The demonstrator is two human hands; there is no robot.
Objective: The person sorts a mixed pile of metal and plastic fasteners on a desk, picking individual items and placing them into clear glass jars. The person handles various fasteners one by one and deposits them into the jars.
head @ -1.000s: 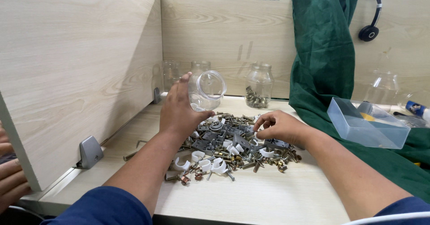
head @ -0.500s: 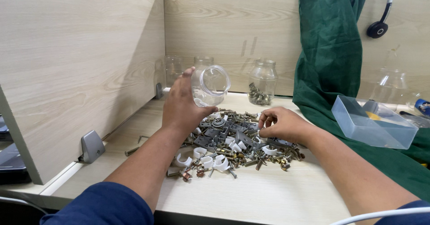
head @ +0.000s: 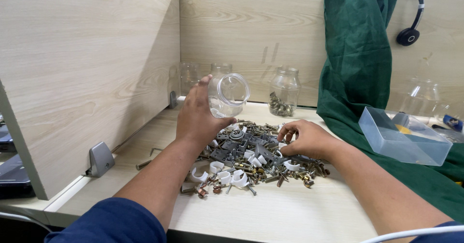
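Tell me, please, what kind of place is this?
Probably an office desk cubicle used as a sorting bench: light wood partition panels, a headset hung on the wall, and a pile of mixed hardware beside glass jars.

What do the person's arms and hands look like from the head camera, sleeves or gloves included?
Both hands are bare: no gloves, rings, watch or wristbands show on the left hand or the right hand. The forearms are uncovered up to short dark blue sleeves, seen at the bottom edge on both sides. A thin white cable crosses over the right sleeve at the lower right corner.
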